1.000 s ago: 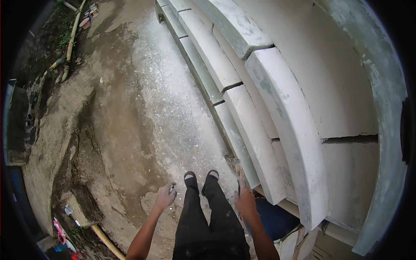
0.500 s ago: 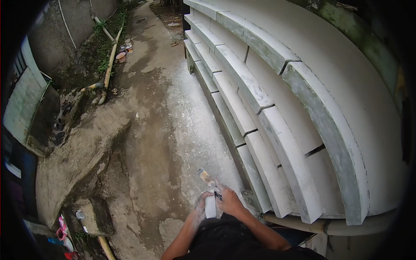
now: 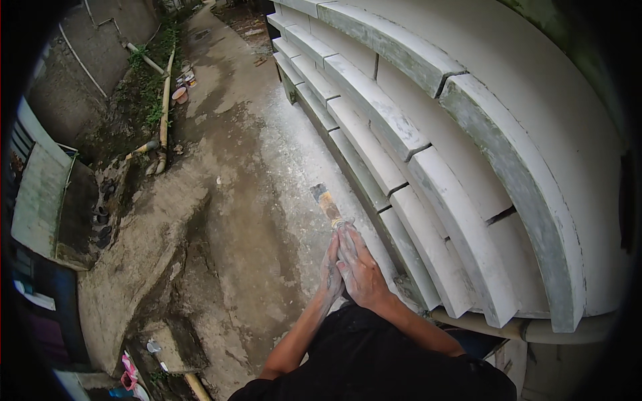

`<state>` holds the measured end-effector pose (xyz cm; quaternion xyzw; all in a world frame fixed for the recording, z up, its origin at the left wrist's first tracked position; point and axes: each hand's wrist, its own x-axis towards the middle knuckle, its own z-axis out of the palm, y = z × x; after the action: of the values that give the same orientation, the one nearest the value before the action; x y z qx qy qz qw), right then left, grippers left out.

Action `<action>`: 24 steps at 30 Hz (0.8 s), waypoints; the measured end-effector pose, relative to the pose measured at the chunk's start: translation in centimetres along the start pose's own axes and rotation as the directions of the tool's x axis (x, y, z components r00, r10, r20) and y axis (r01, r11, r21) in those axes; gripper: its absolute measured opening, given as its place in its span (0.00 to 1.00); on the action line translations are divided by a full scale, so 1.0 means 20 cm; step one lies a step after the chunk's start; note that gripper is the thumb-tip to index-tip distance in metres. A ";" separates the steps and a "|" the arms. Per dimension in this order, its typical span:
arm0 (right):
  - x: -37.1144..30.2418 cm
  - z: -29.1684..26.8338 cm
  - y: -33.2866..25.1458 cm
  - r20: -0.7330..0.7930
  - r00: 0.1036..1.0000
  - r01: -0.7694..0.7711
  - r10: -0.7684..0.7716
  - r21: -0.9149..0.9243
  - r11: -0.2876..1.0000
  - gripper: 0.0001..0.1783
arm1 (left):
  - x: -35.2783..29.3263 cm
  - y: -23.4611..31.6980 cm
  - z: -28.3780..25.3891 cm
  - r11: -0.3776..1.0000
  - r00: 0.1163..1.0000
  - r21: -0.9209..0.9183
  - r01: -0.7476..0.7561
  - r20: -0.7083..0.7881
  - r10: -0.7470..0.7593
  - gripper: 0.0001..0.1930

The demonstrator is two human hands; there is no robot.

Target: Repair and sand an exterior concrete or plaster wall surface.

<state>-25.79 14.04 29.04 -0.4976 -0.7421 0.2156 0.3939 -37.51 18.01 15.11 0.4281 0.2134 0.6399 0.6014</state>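
Observation:
My left hand and my right hand are pressed together, palm to palm, in front of my body, fingers pointing away from me. Both are dusted with white powder. From between the fingertips sticks out a narrow tool with a dark tip and a worn yellow-brown body. It could be a brush or a scraper; I cannot tell which. The part between my palms is hidden. Below the tool lies a strip of concrete ground spotted with white.
Stepped, curved white ledges with grey-green patches run along my right. A pale pipe passes under them. Left are a rough concrete slab, dark footwear, a bamboo-like pole and an orange tub.
Both hands have moved away from my body with the tool, and the palms have come together. The white piece and small dark item seen between them earlier are out of sight.

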 end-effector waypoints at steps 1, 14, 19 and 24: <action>0.06 0.01 0.01 -0.006 1.000 0.002 -0.002 0.009 1.000 0.31 | 0.02 -0.05 -0.03 0.995 0.994 -0.060 -0.085 0.057 0.089 0.33; 0.92 -0.22 0.73 -0.335 0.942 -0.062 0.012 -0.139 0.988 0.29 | 1.07 0.23 -0.10 0.900 0.936 0.343 0.268 -0.314 -0.159 0.32; 1.20 -0.41 1.31 -0.386 0.891 -0.432 0.240 -0.555 0.711 0.26 | 1.18 0.21 -0.31 0.728 0.921 0.595 0.341 -0.366 -0.133 0.30; 1.34 -0.31 1.46 -0.345 0.897 -0.442 0.277 -0.697 0.565 0.28 | 1.29 0.08 -0.35 0.571 0.918 0.720 0.394 -0.273 -0.289 0.27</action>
<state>-9.45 49.99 21.77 -0.7755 -0.6022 -0.0901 0.1667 -41.77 44.00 20.20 0.5504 0.5785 0.3865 0.4616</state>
